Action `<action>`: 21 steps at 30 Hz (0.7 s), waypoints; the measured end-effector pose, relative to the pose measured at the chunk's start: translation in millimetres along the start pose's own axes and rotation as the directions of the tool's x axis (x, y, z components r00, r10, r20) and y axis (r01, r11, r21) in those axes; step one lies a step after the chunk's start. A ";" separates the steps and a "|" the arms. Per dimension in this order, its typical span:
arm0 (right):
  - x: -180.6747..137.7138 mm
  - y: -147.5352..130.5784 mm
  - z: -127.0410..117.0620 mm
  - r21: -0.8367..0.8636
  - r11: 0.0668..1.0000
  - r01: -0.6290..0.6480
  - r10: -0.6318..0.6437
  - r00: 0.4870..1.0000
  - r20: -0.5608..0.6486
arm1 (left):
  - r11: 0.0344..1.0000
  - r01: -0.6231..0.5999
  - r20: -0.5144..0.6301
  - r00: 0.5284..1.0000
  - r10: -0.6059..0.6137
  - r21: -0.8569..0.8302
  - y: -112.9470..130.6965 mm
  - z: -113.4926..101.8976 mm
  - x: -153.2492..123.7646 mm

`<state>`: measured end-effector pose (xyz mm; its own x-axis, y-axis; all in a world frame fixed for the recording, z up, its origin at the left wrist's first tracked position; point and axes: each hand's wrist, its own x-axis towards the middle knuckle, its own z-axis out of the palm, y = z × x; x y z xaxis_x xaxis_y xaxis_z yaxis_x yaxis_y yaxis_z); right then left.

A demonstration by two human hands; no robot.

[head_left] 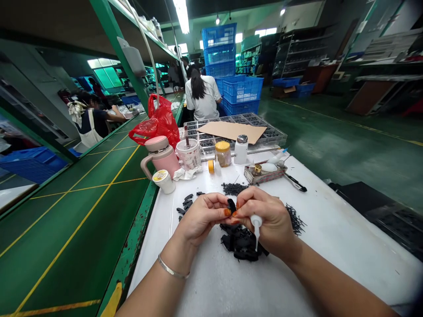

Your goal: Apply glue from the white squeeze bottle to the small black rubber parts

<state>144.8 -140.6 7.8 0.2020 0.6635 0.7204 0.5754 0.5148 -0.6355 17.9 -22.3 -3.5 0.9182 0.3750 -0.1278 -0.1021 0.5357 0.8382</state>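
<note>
A small black plastic part [231, 205] is pinched between the fingertips of my left hand [206, 215]. The thumb and forefinger of my right hand [269, 215] touch the same part from the other side. Tucked in my right hand is a small white glue bottle [256, 222], its thin nozzle pointing down; its body is hidden by the palm. Beneath both hands lies a pile of black parts [243, 244]. Several similar pieces [187, 202] are scattered left of my left hand. Thin black sticks [295, 219] lie right of my right hand, and tiny black pieces [233, 189] are heaped beyond.
On the white table [317, 264] stand a pink mug [164, 156], a yellow-lidded jar [223, 154], a white bottle [241, 149] and a small box [264, 174] of tools. Cardboard [233, 130] covers part of a compartment tray [277, 137] behind. A green conveyor [82, 229] runs along the left.
</note>
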 end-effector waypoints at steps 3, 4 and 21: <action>-1.2 0.5 0.9 -0.044 0.999 -0.023 0.023 1.000 -0.006 | 1.000 0.002 -0.012 1.000 -0.002 0.019 0.2 -1.6 0.1; -1.7 1.0 0.9 -0.054 0.998 -0.035 0.035 0.999 -0.007 | 1.000 0.002 -0.017 1.000 -0.001 0.026 0.3 -1.8 0.2; 4.9 4.9 -10.3 -0.110 0.991 -0.078 0.092 0.987 0.128 | 0.987 -0.015 -0.096 0.995 0.031 0.160 3.5 1.4 0.7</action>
<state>156.8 -140.5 11.1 0.1511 0.7722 0.6172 0.6414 0.3985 -0.6556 18.7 -21.2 0.1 0.8735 0.4624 -0.1520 -0.0539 0.4022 0.9140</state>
